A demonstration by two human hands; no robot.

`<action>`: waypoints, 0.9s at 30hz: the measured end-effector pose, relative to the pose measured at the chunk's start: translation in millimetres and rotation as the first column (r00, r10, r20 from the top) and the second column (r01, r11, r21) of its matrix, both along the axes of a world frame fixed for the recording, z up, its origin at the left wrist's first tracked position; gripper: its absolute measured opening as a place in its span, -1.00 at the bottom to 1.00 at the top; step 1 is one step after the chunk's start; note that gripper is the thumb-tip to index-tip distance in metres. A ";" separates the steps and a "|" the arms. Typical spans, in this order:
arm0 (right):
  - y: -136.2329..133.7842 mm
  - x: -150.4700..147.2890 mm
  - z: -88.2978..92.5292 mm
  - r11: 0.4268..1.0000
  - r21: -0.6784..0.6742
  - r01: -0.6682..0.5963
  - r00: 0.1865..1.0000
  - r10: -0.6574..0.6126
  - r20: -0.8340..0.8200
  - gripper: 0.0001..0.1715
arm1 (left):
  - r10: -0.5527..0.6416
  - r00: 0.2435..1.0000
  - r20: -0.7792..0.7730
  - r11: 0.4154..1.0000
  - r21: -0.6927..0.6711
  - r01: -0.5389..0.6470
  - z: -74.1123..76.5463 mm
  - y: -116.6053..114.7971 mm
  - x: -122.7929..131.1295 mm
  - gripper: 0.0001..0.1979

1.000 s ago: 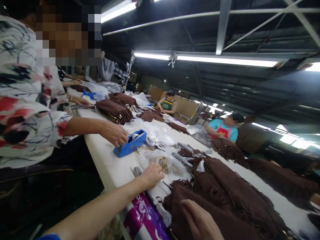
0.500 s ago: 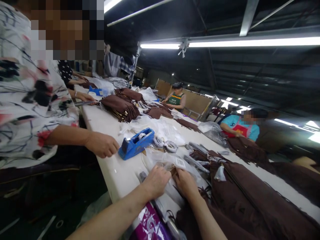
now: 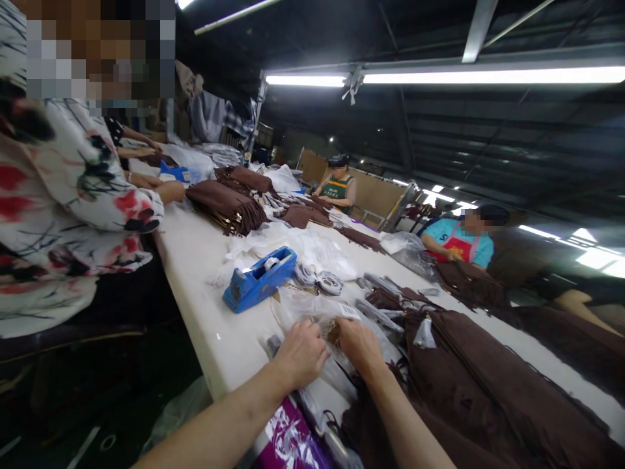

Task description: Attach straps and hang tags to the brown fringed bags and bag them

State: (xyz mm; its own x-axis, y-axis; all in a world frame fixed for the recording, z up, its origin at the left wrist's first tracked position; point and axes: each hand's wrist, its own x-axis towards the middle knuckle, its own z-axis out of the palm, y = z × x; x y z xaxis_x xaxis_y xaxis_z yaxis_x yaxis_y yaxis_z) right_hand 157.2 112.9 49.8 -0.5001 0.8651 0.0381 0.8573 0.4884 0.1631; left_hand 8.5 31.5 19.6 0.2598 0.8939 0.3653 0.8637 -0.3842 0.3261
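Head view: a second ago only the left hand point(image 3: 300, 355) lay on the clear plastic bag point(image 3: 312, 311), while the right hand point(image 3: 359, 345) rested low on the brown fringed fabric point(image 3: 469, 384). Now both hands meet on the bag, near the front edge of the tabletop point(image 3: 195, 260), and their fingers are curled together, pinching the plastic around something small and brownish inside. The co-worker's hand that hovered by the blue tape dispenser point(image 3: 258, 281) has drawn away; only the floral sleeve point(image 3: 97, 195) remains at the left.

The dispenser sits just beyond the bag, with tape rolls point(image 3: 328, 282) beside it and more loose plastic behind. A stack of brown pieces point(image 3: 227, 205) lies farther up the tabletop. The fringed fabric spreads to the right, touching the bag's edge. A purple-and-white package point(image 3: 288, 440) hangs at the tabletop's near edge, under the left forearm.

The backs of the hands cover the fingertips and most of what the bag holds, so its contents are hard to make out.
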 end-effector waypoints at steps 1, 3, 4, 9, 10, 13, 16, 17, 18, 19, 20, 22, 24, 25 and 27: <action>-1.0 0.6 -0.3 1.000 -0.004 -0.027 1.000 0.027 0.001 -0.65 | 0.002 1.000 -0.003 1.000 0.002 -0.002 -0.1 0.2 0.4 -0.70; -1.8 1.9 -0.8 0.995 -0.029 -0.098 0.995 0.098 -0.004 -0.68 | 0.007 1.000 -0.009 1.000 0.008 -0.007 -0.3 0.7 1.2 -0.69; -1.6 2.2 -1.4 0.991 -0.044 -0.130 0.991 0.130 -0.012 -0.70 | 0.010 1.000 -0.010 1.000 0.009 -0.010 -0.3 1.1 1.5 -0.70; 3.6 -4.0 -12.7 0.987 -0.067 -0.148 0.981 0.138 -0.135 -0.74 | 0.003 1.000 -0.010 1.000 0.011 -0.003 -1.2 2.4 1.5 -0.71; 4.2 -5.5 -16.2 0.989 -0.066 -0.132 0.977 0.119 -0.178 -0.74 | 0.003 1.000 -0.012 1.000 0.009 -0.002 -1.4 2.5 1.3 -0.71; 3.9 -5.3 -23.3 0.994 -0.069 -0.083 0.935 0.054 -0.351 -0.77 | 0.012 1.000 -0.008 1.000 0.008 -0.012 -2.3 2.7 1.0 -0.71; 1.3 4.9 -20.3 0.994 -0.098 -0.052 0.809 -0.016 -0.588 -0.78 | 0.018 1.000 0.001 1.000 0.001 -0.018 -3.0 3.4 1.4 -0.72; 0.4 9.8 -17.0 0.992 -0.119 -0.047 0.742 -0.045 -0.669 -0.73 | 0.017 1.000 0.001 1.000 -0.003 -0.017 -3.1 3.8 1.5 -0.72; -0.5 14.7 -12.7 0.988 -0.148 -0.047 0.666 -0.080 -0.742 -0.65 | 0.017 1.000 0.000 1.000 -0.003 -0.017 -3.3 4.3 1.7 -0.72; -1.2 19.5 -7.7 0.982 -0.180 -0.052 0.583 -0.116 -0.804 -0.56 | 0.018 1.000 -0.002 1.000 0.001 -0.018 -3.4 4.8 1.7 -0.71; -1.9 23.9 -2.2 0.975 -0.211 -0.063 0.499 -0.152 -0.853 -0.49 | 0.021 1.000 -0.004 1.000 0.005 -0.021 -3.5 5.3 1.7 -0.71; -3.2 31.1 9.7 0.961 -0.260 -0.090 0.336 -0.216 -0.917 -0.41 | 0.028 1.000 -0.006 1.000 0.011 -0.028 -3.9 6.0 1.6 -0.71; -4.7 36.8 21.3 0.946 -0.302 -0.117 0.211 -0.273 -0.939 -0.39 | 0.027 1.000 -0.006 1.000 0.012 -0.027 -4.4 5.8 1.0 -0.72; -5.7 39.3 26.6 0.936 -0.327 -0.128 0.170 -0.304 -0.937 -0.41 | 0.022 1.000 -0.006 1.000 0.013 -0.022 -4.6 5.2 0.6 -0.72; -8.6 44.0 35.8 0.914 -0.378 -0.147 0.127 -0.361 -0.924 -0.46 | 0.015 1.000 -0.003 1.000 0.022 -0.015 -4.5 3.5 -0.3 -0.72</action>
